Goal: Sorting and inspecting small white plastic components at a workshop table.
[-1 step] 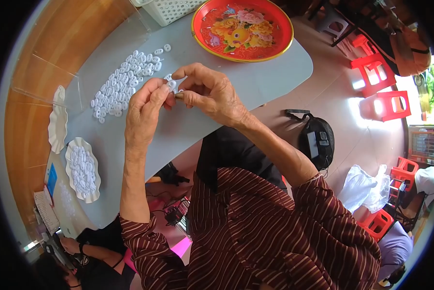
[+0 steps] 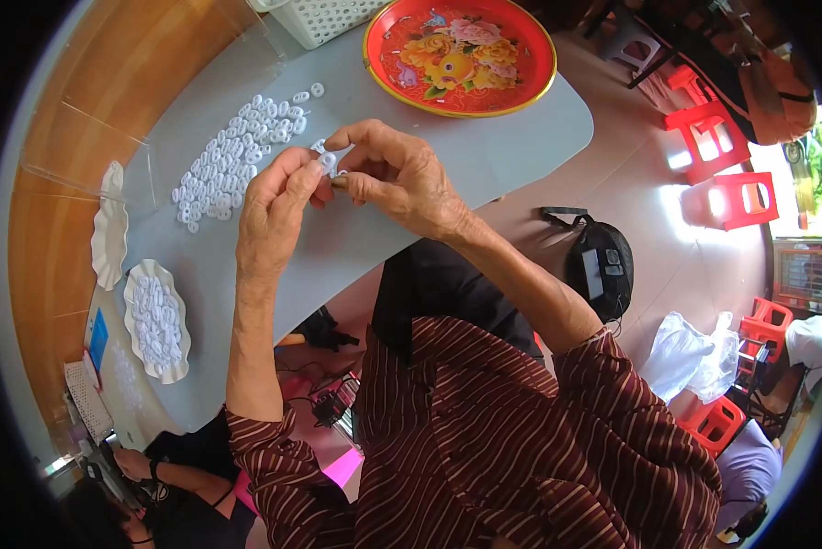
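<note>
Centrally, we log our left hand [image 2: 269, 215] and right hand [image 2: 397, 178] meeting above the grey table [image 2: 484, 151], fingertips of both pinched together on one small white ring part [image 2: 327, 162]. Just beyond the left hand: a loose heap of white ring parts [image 2: 232, 160] on the tabletop. Further out: a red floral tray [image 2: 459, 53], a white lattice basket [image 2: 324, 16], and two scalloped white dishes [image 2: 155, 320], the nearer one filled with parts. Off the table: red stools [image 2: 722, 174], a black bag [image 2: 603, 265].
</note>
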Demonstrator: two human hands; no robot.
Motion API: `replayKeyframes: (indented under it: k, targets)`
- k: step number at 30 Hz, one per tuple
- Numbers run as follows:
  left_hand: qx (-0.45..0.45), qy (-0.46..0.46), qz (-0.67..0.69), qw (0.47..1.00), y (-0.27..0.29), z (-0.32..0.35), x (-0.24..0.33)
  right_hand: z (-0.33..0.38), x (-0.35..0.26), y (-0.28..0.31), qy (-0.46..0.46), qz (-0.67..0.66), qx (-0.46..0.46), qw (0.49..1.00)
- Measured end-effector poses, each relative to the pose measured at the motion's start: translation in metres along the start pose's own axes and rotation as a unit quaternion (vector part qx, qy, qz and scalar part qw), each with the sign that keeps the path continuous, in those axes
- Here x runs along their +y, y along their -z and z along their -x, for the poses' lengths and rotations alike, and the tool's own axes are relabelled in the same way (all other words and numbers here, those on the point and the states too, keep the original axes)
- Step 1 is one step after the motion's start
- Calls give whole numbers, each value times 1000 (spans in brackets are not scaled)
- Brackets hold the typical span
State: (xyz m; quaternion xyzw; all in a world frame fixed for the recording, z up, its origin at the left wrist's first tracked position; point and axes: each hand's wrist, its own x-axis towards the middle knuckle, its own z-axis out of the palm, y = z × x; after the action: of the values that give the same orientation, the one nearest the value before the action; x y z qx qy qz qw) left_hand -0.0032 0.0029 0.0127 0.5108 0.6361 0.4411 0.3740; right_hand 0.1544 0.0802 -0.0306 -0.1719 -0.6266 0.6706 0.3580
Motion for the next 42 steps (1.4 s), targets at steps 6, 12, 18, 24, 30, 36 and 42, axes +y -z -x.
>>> replayKeyframes:
  k: [6,12,18,24,30,36,42]
  targets:
    - [-36,-58,-98,993,6,-3,-2,0,-1,-1,-7,23,-4,1000]
    - [-4,-72,-97,993,-3,-1,-6,0,3,2,23,4,-5,1000]
    - [89,-107,-86,987,-20,5,-19,0,-2,-2,6,-11,-13,1000]
    - [71,-97,-70,990,-19,5,-19,1,0,-1,2,-14,-6,1000]
    - [67,-103,-77,989,-20,5,-19,2,-2,-1,-6,4,-5,1000]
    - [86,-110,-77,987,-23,6,-22,0,-1,-3,-22,-21,-6,1000]
    - [92,-93,-40,991,-24,6,-23,0,-3,-4,14,104,-12,994]
